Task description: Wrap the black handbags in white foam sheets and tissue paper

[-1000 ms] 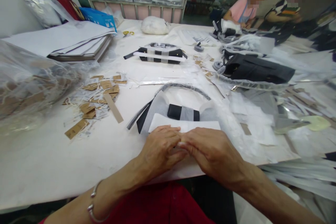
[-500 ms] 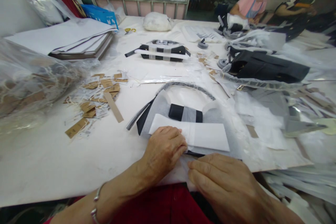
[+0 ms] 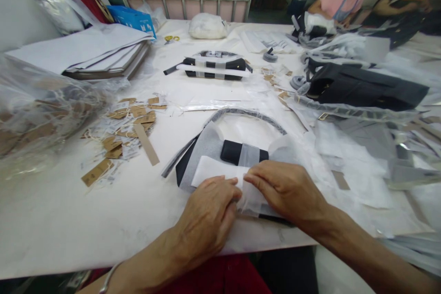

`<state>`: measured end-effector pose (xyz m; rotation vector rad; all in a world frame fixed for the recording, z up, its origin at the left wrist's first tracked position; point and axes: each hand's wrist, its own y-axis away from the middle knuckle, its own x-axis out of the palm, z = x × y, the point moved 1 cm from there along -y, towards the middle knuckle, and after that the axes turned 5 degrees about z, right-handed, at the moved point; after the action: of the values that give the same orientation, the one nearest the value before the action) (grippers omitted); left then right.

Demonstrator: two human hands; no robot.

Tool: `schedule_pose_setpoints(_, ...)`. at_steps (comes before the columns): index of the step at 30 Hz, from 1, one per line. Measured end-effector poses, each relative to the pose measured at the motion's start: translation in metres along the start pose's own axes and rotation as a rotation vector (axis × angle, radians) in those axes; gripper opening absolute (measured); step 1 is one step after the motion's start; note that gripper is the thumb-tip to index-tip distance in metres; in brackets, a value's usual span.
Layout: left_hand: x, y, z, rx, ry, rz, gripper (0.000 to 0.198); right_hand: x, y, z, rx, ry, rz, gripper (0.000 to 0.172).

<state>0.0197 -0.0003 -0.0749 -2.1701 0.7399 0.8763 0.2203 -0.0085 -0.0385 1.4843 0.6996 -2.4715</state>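
Observation:
A black bag point(image 3: 237, 152) wrapped in grey and white paper lies flat near the table's front edge, its wrapped handle point(image 3: 241, 113) arching away from me. My left hand point(image 3: 208, 211) rests with curled fingers on the white paper strip point(image 3: 210, 170) across the bag's front. Next to it, my right hand point(image 3: 287, 188) pinches a thin translucent sheet point(image 3: 251, 200) over the same strip. Both hands touch at the fingertips.
Several brown tags point(image 3: 131, 121) lie scattered at left beside a clear plastic bag point(image 3: 37, 110). A paper stack point(image 3: 86, 50) sits at back left. Another wrapped bag point(image 3: 213, 65) lies mid-table, a black bag point(image 3: 361, 87) in plastic at right. Other people work at the far right.
My right hand came up from the table's edge onto the bag and drew the translucent sheet over the white strip. My left hand stayed on the strip.

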Motion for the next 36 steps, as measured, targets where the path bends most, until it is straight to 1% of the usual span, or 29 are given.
schedule_pose_setpoints(3,0.002,0.000,-0.002,-0.059,-0.006,-0.074,0.013,0.008,-0.007,-0.015,0.110,-0.044,0.083,0.022)
schedule_pose_setpoints(6,0.009,-0.002,0.000,-0.057,-0.030,-0.089,0.013,0.016,-0.011,-0.025,0.209,-0.115,0.146,0.020)
schedule_pose_setpoints(9,0.015,-0.004,0.002,-0.013,-0.064,-0.075,0.014,0.023,-0.012,-0.030,0.284,-0.135,0.150,0.015)
schedule_pose_setpoints(12,0.019,-0.003,0.003,0.052,-0.157,-0.052,0.017,0.028,-0.010,-0.033,0.342,-0.133,0.130,0.013)
schedule_pose_setpoints(16,0.020,-0.001,0.002,0.131,-0.294,-0.018,0.026,0.032,-0.006,-0.035,0.319,-0.115,0.076,0.017)
schedule_pose_setpoints(18,0.021,-0.001,0.001,0.168,-0.327,0.000,0.029,0.034,-0.003,-0.035,0.252,-0.082,0.020,0.019)
schedule_pose_setpoints(21,0.023,-0.001,0.000,0.202,-0.328,0.003,0.029,0.037,0.002,-0.034,0.122,0.016,-0.066,0.024)
schedule_pose_setpoints(23,0.024,-0.002,-0.001,0.217,-0.331,0.002,0.029,0.038,0.003,-0.033,0.079,0.092,-0.085,0.028)
schedule_pose_setpoints(28,0.025,-0.002,0.001,0.226,-0.354,0.068,0.028,0.041,0.002,-0.034,0.113,0.184,-0.030,0.025)
schedule_pose_setpoints(30,0.026,-0.001,0.002,0.255,-0.373,0.060,0.026,0.042,0.000,-0.034,0.131,0.213,-0.010,0.024)
schedule_pose_setpoints(33,0.028,0.002,0.002,0.299,-0.396,0.009,0.024,0.040,-0.001,-0.031,0.141,0.263,-0.008,0.024)
schedule_pose_setpoints(36,0.029,0.004,0.001,0.313,-0.406,0.004,0.024,0.028,-0.001,-0.026,0.160,0.228,-0.049,0.022)
